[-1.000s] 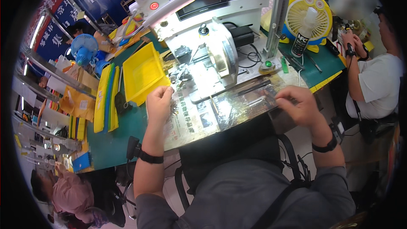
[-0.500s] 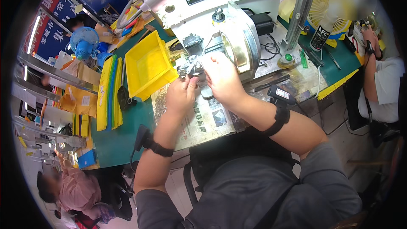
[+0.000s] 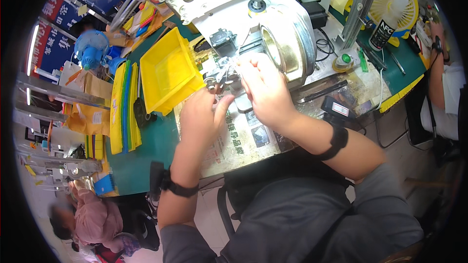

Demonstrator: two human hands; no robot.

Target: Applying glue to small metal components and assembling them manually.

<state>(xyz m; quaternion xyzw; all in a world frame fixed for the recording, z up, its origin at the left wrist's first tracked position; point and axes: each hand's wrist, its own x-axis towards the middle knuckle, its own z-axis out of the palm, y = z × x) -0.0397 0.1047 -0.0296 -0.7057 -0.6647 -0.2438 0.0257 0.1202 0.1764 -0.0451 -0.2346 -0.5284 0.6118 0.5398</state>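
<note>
A silvery metal clamp fixture with a small round knob is mounted in front of the white bench machine. My left hand is just below that knob, its thumb spread away from the other fingers, which are partly hidden. My right hand reaches the fixture's right side with its fingers curled together. Whatever lies between those fingertips is hidden. Right beside this hand is the machine's large wheel with a brass-coloured rim.
Left of the fixture lies a yellow bin, with upright yellow and blue folders beyond it. A black-labelled bottle and a yellow fan stand at right. Co-workers sit on both sides.
My left thumb has swung away from the fingers, and the left hand sits slightly lower and further left. My right hand stays at the fixture. The whole view has shifted a little.
</note>
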